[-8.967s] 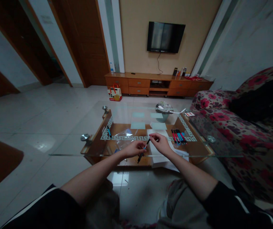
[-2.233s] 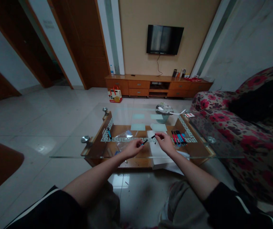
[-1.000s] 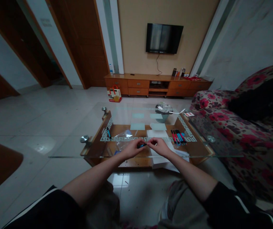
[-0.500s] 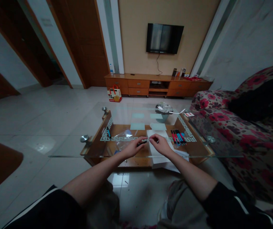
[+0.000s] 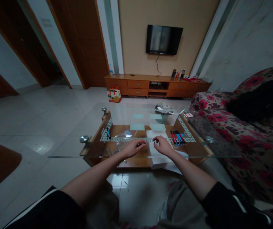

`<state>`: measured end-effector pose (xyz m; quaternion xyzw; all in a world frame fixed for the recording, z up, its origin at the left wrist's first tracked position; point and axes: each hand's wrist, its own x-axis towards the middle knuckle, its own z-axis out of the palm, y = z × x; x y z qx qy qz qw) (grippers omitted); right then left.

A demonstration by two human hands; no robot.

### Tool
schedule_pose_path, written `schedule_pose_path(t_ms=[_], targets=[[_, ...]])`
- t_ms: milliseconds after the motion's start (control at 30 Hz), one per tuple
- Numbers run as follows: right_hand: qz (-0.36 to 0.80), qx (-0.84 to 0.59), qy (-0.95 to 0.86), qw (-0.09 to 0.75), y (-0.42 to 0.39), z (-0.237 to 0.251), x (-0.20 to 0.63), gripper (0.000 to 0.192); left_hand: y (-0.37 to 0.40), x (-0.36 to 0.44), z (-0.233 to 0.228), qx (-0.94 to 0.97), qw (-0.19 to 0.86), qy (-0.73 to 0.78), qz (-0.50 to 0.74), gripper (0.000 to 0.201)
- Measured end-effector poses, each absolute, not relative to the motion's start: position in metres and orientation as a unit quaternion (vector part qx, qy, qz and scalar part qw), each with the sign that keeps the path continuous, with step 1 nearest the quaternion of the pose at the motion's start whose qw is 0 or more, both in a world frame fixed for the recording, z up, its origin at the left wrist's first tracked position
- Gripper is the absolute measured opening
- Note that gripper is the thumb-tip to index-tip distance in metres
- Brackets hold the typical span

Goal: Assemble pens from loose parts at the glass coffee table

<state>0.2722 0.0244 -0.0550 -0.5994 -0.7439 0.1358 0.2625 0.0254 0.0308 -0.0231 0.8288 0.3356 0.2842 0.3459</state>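
Observation:
Over the glass table (image 5: 67, 149), my left hand (image 5: 133, 148) is closed on a slim dark pen-like thing (image 5: 140, 145), mostly hidden by the fingers. To its right my right hand (image 5: 162, 146) has its fingers curled to a pinch; a tiny dark bit shows at the fingertips, too small to name. A small gap separates the two hands. Several red, blue and black pens (image 5: 178, 137) lie in a row to the right of my right hand. A clear plastic bag (image 5: 122, 138) lies beyond my left hand, and one blue and black pen (image 5: 108, 133) sits farther left.
White paper (image 5: 154, 162) is seen beneath my right hand, through the glass. A lined basket (image 5: 161, 118) stands behind the table's far side. A flowered sofa (image 5: 212, 116) is at the right, and a low TV cabinet (image 5: 138, 85) runs along the far wall.
My hands have come apart: the right hand moved a little to the right, away from the left, which stays almost in place with the dark thing.

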Motion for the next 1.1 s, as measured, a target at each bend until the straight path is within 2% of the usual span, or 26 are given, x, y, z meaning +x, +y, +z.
schedule_pose_path(t_ms=[233, 833, 1100], targets=[[0.137, -0.6, -0.751, 0.241, 0.028, -0.064, 0.275, 0.01, 0.029, 0.023, -0.019, 0.824, 0.325, 0.356, 0.297, 0.027], [0.173, -0.631, -0.693, 0.304, 0.023, -0.045, 0.265, 0.003, 0.03, 0.024, -0.02, 0.836, 0.32, 0.355, 0.268, 0.024], [0.194, -0.621, -0.683, 0.331, 0.021, -0.044, 0.262, 0.015, 0.033, 0.019, -0.031, 0.845, 0.306, 0.342, 0.274, 0.024]])
